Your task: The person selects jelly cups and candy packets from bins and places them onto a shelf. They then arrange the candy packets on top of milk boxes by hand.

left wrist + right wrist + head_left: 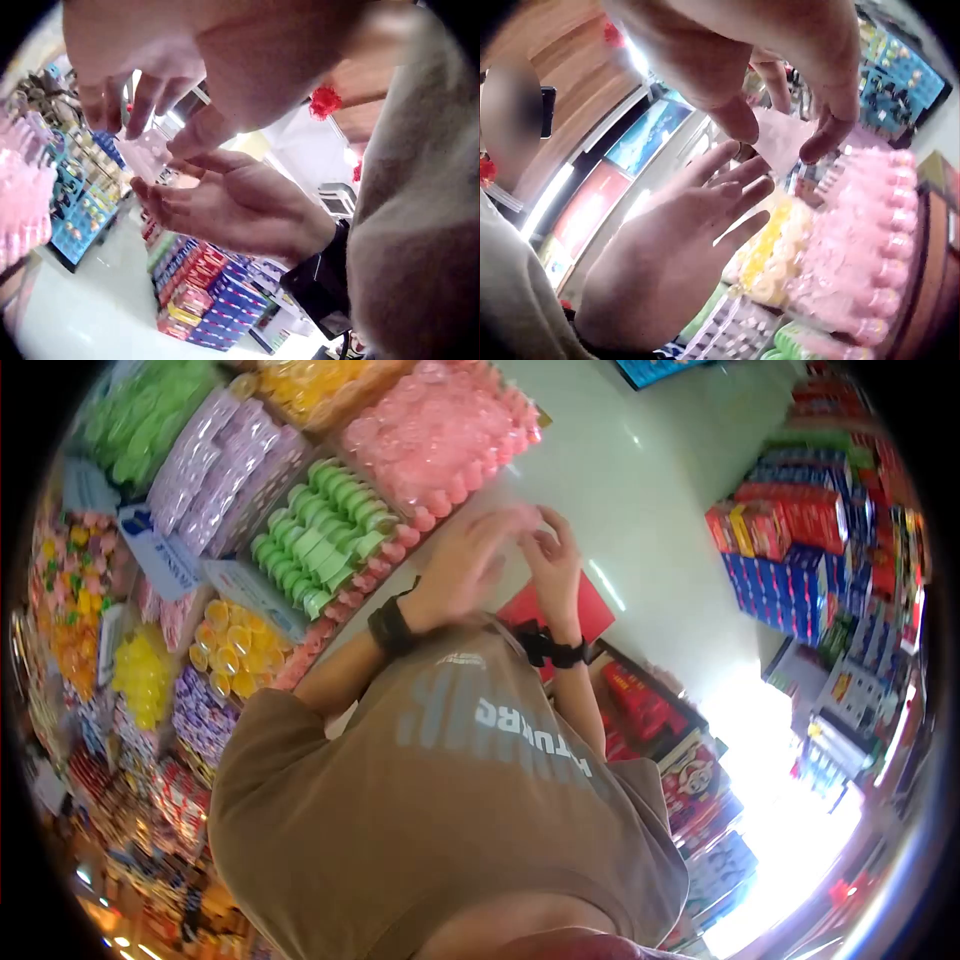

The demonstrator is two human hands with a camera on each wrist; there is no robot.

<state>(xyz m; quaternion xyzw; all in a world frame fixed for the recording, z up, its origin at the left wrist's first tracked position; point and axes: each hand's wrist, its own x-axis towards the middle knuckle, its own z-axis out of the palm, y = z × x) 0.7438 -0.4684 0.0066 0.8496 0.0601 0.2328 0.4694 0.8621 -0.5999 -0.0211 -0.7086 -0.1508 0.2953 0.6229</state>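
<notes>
Close together in front of the torso are my left hand (455, 575) and my right hand (550, 565). A small, pale pink translucent piece lies between their fingertips. In the left wrist view, the thumb and fingers of my left hand (169, 67) are at the upper edge of the piece (146, 156), with my right hand (240, 202) at its lower side. The right wrist view has my right hand (780, 52) pinching the piece (781, 139) between thumb and a finger, while my left hand (682, 232) meets it with fingers spread. The piece's exact shape is unclear.
Pink packets (440, 430), green rolls (325, 535) and lilac packets (220, 470) fill a display at the left. Stacked red and blue boxes (785, 585) stand at the right. A red sheet or box (592, 605) lies beyond the right wrist, over pale floor (640, 490).
</notes>
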